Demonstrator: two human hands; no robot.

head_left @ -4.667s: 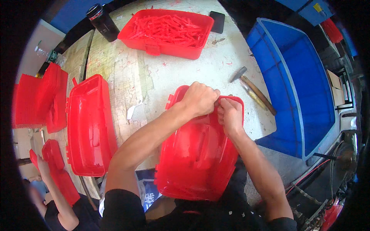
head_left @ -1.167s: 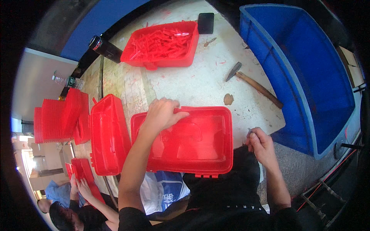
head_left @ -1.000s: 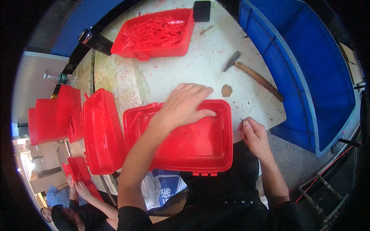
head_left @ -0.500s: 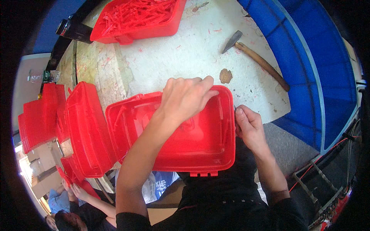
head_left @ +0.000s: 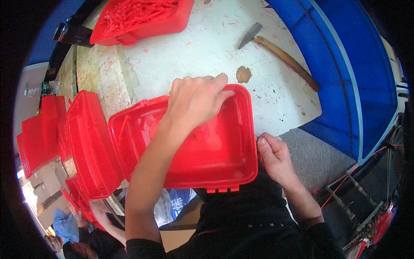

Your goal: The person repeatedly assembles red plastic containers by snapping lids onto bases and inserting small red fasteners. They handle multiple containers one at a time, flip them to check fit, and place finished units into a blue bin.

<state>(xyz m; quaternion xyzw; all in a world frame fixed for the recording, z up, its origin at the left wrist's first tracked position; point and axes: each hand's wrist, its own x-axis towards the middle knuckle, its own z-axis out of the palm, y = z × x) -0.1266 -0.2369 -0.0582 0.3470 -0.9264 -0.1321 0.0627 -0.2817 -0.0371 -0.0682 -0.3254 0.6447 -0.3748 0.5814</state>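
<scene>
A shallow red plastic box (head_left: 207, 162) with hinge tabs on its near edge lies open side up in front of me. My left hand (head_left: 194, 101) reaches across it and grips its far rim near the far right corner, thumb and fingers closed. Beside the box's right wall is my right hand (head_left: 276, 157), closed in a pinch, thumb uppermost. Whatever it pinches is hidden behind the thumb and fingers. Another red box (head_left: 92, 146) stands on its side, touching or very close to the left end of the first.
A hammer (head_left: 284, 58) lies beyond the box near a blue bin (head_left: 336, 77). At the far left, a red tray (head_left: 142, 32) holds red plastic scraps. Several red boxes (head_left: 41, 134) stack at left, where a co-worker's arm (head_left: 108, 222) handles red pieces. The worktable (head_left: 202, 52) is pale and stained.
My right hand has slid toward me along the box's right wall. The left hand keeps its grip on the far rim. The whole view has shifted slightly.
</scene>
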